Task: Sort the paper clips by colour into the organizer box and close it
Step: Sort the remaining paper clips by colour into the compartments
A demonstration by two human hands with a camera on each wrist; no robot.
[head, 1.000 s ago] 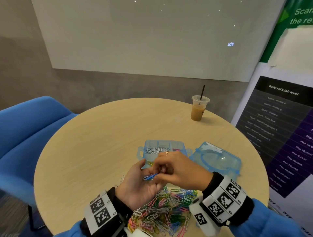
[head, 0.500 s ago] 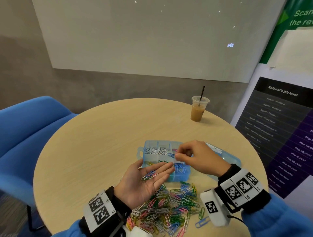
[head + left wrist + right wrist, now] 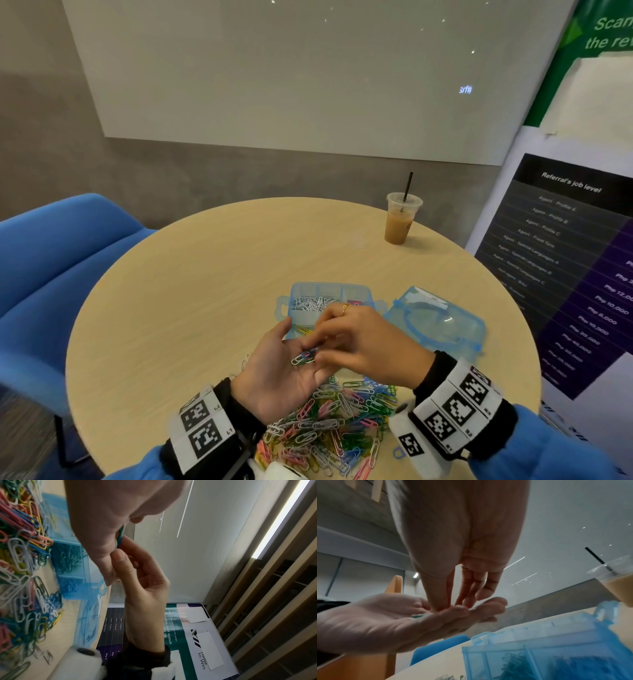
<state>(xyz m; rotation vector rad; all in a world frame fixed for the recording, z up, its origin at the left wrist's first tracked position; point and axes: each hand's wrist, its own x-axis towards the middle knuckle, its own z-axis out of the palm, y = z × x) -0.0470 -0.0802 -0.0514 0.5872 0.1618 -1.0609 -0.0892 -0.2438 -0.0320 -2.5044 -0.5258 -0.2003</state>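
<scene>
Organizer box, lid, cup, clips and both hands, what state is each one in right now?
organizer box: open, partly filled.
lid: off, lying beside the box.
cup: upright, straw in.
clip pile: loose, unsorted.
left hand: palm up, cradling a few clips.
right hand: fingertips picking at the left palm.

head high, wrists close; share organizer box.

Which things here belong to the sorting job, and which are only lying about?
Job: loose pile of coloured paper clips; blue plastic organizer box; its detached blue lid; clips on left hand.
Lying about: iced coffee cup with straw; blue chair.
</scene>
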